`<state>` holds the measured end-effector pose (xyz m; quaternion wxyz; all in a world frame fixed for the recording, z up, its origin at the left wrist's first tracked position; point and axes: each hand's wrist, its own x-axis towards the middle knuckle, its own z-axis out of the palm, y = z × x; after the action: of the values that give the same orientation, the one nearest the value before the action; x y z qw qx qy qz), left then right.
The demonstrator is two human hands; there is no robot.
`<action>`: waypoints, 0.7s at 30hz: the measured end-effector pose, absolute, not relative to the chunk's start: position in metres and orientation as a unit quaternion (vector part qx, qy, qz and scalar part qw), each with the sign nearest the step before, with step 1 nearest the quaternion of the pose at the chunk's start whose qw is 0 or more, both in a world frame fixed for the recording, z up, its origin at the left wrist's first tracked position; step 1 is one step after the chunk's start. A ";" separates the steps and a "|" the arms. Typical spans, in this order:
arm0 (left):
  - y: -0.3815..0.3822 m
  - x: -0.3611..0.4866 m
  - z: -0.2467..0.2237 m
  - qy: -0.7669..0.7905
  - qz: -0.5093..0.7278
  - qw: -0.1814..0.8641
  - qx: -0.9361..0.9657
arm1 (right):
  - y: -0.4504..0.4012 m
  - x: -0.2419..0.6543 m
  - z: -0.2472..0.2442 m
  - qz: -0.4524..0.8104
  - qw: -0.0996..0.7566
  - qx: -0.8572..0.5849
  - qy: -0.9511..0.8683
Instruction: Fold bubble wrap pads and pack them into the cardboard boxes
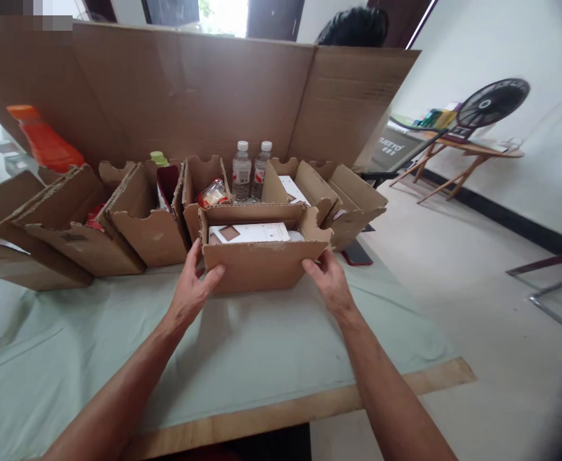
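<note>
A small open-topped cardboard box (pixel 261 269) is gripped at both ends, in front of a row of similar boxes. My left hand (pixel 191 288) wraps its left end, thumb on the front face. At the right end, my right hand (pixel 329 282) holds the corner, its thumb also on the front. Inside the box lies a white carton (pixel 256 232) with a brown square on it; something pale beside it is too small to name. Directly behind stand two clear bottles (pixel 242 171) with white caps, and a box (pixel 206 169) with a red-and-clear packet (pixel 214 193).
More cardboard boxes (pixel 148 237) stand left and right along the table with a pale green cloth (pixel 261 358). A tall cardboard panel (pixel 189 96) rises behind them, near an orange bottle (pixel 50 144). A dark phone-like slab (pixel 357 253) lies at right. A fan (pixel 492 104) stands beyond.
</note>
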<state>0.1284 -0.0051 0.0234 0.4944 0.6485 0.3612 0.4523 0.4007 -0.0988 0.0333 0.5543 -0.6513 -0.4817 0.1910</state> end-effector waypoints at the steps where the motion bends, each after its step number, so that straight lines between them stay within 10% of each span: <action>1: -0.001 0.135 0.024 0.346 0.455 0.513 0.640 | -0.095 0.398 0.031 0.201 0.565 -0.642 -0.478; 21: -0.075 0.025 0.026 0.461 0.522 0.382 0.607 | -0.150 0.266 0.039 0.235 0.625 -0.560 -0.491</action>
<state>0.0248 -0.0751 0.0261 0.3819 0.6075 0.4611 0.5220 0.2657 -0.1496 0.0390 0.6248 -0.5598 -0.4910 0.2348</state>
